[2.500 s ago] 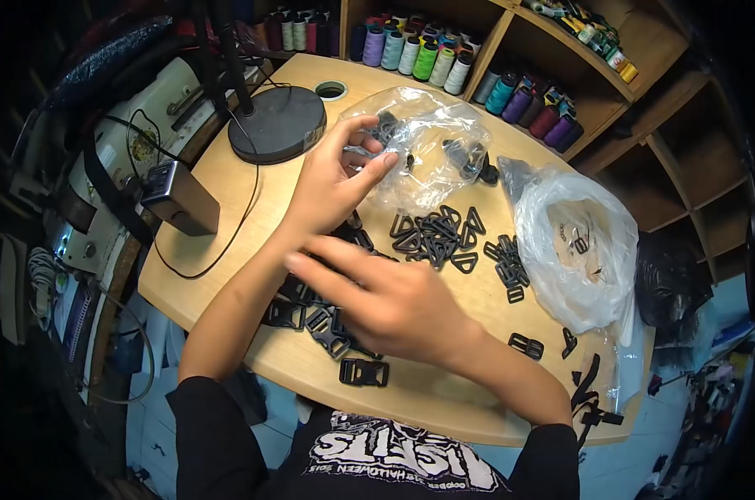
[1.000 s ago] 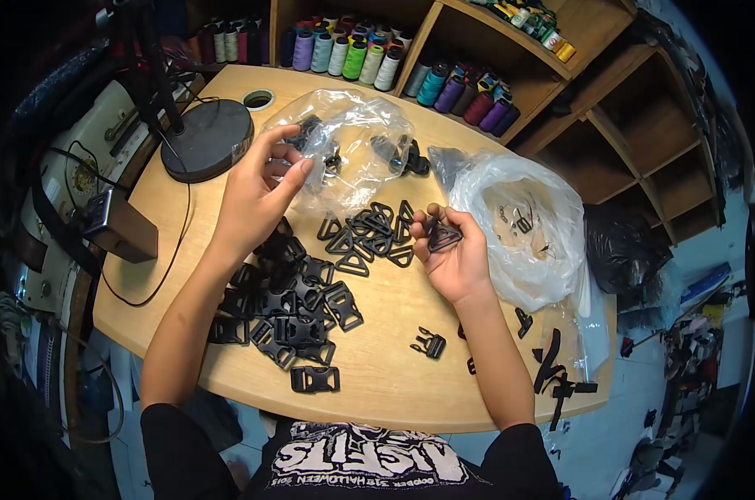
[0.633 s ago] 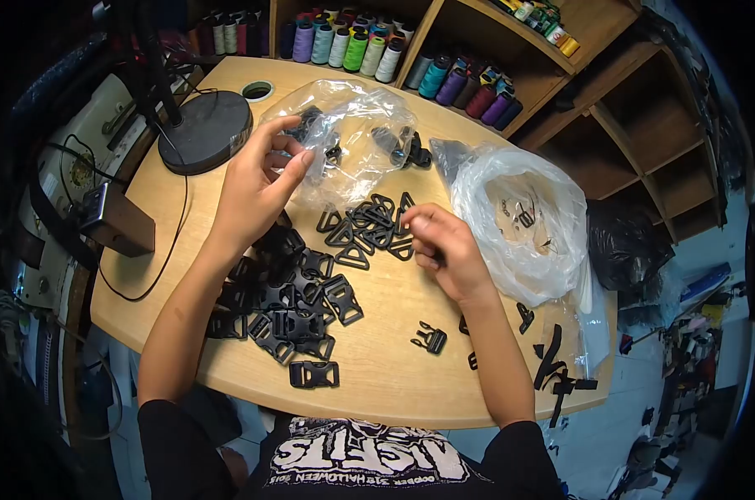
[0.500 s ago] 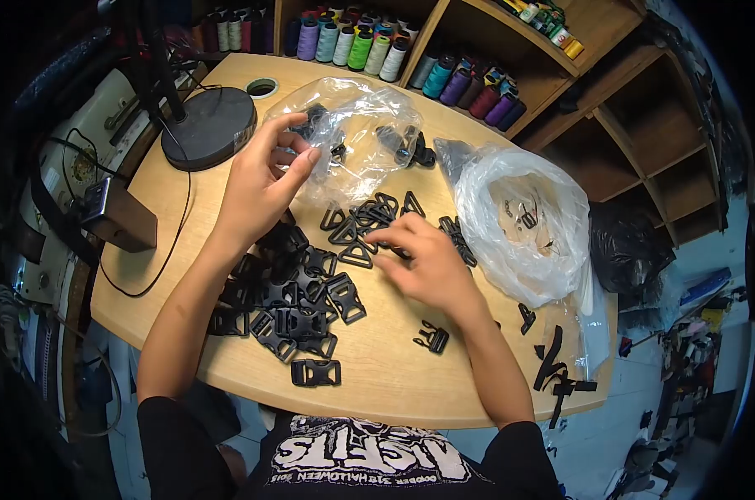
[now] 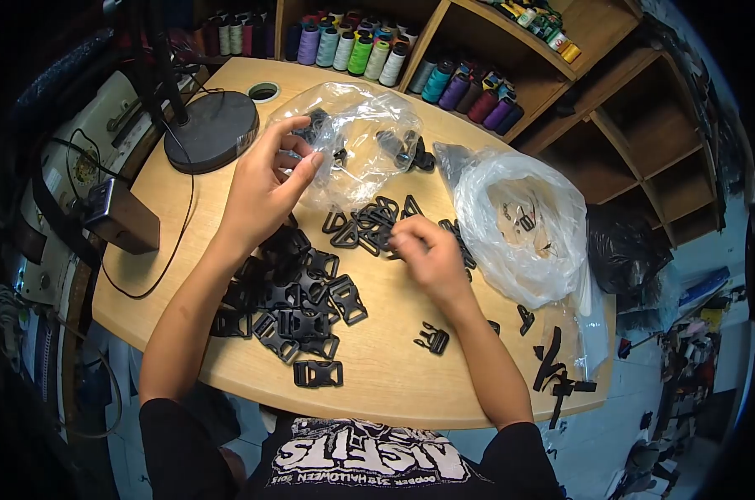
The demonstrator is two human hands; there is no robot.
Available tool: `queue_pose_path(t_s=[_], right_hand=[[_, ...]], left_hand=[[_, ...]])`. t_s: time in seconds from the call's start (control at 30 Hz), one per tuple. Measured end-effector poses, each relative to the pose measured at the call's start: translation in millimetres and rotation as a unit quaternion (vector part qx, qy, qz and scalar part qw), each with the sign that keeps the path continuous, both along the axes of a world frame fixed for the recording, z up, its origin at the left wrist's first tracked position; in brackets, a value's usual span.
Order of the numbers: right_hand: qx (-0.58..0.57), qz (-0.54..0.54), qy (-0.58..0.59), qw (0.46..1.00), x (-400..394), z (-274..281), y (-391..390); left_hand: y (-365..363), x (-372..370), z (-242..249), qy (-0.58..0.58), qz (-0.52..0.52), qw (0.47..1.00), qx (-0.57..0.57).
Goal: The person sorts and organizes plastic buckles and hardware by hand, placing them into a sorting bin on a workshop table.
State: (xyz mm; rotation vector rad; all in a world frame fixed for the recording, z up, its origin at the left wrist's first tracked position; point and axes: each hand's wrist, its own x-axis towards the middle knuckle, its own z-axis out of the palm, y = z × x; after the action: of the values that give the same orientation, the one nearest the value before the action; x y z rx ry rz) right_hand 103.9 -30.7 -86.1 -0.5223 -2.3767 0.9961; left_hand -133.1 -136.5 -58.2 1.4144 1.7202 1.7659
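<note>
My left hand (image 5: 269, 183) is raised over the table beside a clear plastic bag (image 5: 365, 108) holding black plastic parts. Its thumb and fingers are apart, with nothing visible between them. Just right of a small pile of black triangular rings (image 5: 365, 223), my right hand (image 5: 434, 260) has its fingers curled in. A dark bit shows at its fingertips, but I cannot make out what it is. Black side-release buckles (image 5: 311, 321) lie heaped below my left hand, partly hidden by that forearm. A loose prong half of a buckle (image 5: 432, 338) lies near my right forearm.
A white plastic bag (image 5: 469, 250) with a few small metal pieces inside stands open at the right. Black strap pieces (image 5: 552, 367) lie near the right edge. A round lamp base (image 5: 211, 129) and a small box (image 5: 121, 215) stand at the left. Thread spools (image 5: 361, 52) fill shelves behind.
My right hand has drawn back to the right from the triangular rings, its fingers curling more. The ring nearest its fingertips no longer lies where it was. My left hand stays nearly still.
</note>
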Motion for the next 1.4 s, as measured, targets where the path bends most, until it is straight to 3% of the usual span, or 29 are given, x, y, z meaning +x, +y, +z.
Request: queue_pose_path(t_s=[0.03,0.07,0.1,0.13,0.2,0.23,0.37,0.43,0.6,0.67,0.73,0.8,0.83,0.87,0.9,0.93,1.07,1.23,1.3,1.33,1.37,1.4], right_hand=[[-0.281,0.037,0.071,0.956,7,-3,10],[-0.537,0.07,0.136,0.83,11,-5,16],[-0.654,0.13,0.223,0.712,9,-2,16],[-0.652,0.13,0.222,0.713,8,4,14],[-0.695,-0.007,0.224,0.683,6,17,8],[-0.71,-0.004,0.216,0.67,6,14,12],[-0.701,-0.027,0.142,0.698,-4,23,9],[-0.744,-0.005,0.119,0.658,-10,25,6],[-0.743,0.03,0.083,0.664,-23,24,1],[-0.7,0.012,0.049,0.713,-30,24,-1],[-0.687,0.018,0.037,0.726,-36,19,2],[-0.583,0.05,-0.048,0.81,-41,19,6],[-0.313,0.017,-0.128,0.941,-48,20,-1],[-0.313,0.021,-0.129,0.941,-50,18,-3],[-0.066,0.032,-0.124,0.99,-51,16,-4],[0.183,0.04,-0.109,0.976,-52,14,-6],[0.118,0.067,-0.159,0.978,-55,12,-9],[0.147,0.041,-0.115,0.982,-56,5,-11],[0.14,-0.013,0.032,0.99,-55,1,-7],[0.14,-0.013,0.032,0.99,-49,0,-3],[-0.18,0.006,0.095,0.979,-42,0,5],[-0.481,0.024,0.148,0.864,-40,5,7]], left_hand=[[0,0,0,-0.001,-0.001,1.0,0.001],[-1,0,0,-0.004,-0.01,1.0,-0.008],[-1,-1,0,-0.008,-0.019,1.0,-0.016],[0,-1,0,-0.009,-0.018,1.0,-0.014],[-1,0,1,-0.009,-0.015,1.0,-0.022],[-2,0,1,-0.009,-0.014,1.0,-0.022],[-3,-1,3,0.002,-0.009,1.0,-0.023],[-2,0,2,0.002,-0.011,1.0,-0.022],[-4,0,4,0.025,0.001,1.0,-0.018],[-4,0,4,0.022,0.001,1.0,-0.016],[-3,-1,3,0.019,0.002,1.0,-0.012],[-3,-1,3,0.029,0.0,1.0,-0.007],[-3,-1,2,0.028,0.003,1.0,-0.008],[-3,-2,1,0.031,-0.001,1.0,-0.003],[-3,-3,1,0.033,-0.004,0.999,0.003],[-3,-3,1,0.033,-0.001,0.999,0.002],[-3,-4,1,0.039,0.002,0.999,0.009],[-3,-4,2,0.041,0.001,0.999,0.011],[-3,-4,1,0.043,0.001,0.999,0.013],[-3,-4,1,0.045,0.002,0.999,0.014],[-3,-4,1,0.045,0.003,0.999,0.015],[-3,-5,1,0.049,0.005,0.999,0.013]])
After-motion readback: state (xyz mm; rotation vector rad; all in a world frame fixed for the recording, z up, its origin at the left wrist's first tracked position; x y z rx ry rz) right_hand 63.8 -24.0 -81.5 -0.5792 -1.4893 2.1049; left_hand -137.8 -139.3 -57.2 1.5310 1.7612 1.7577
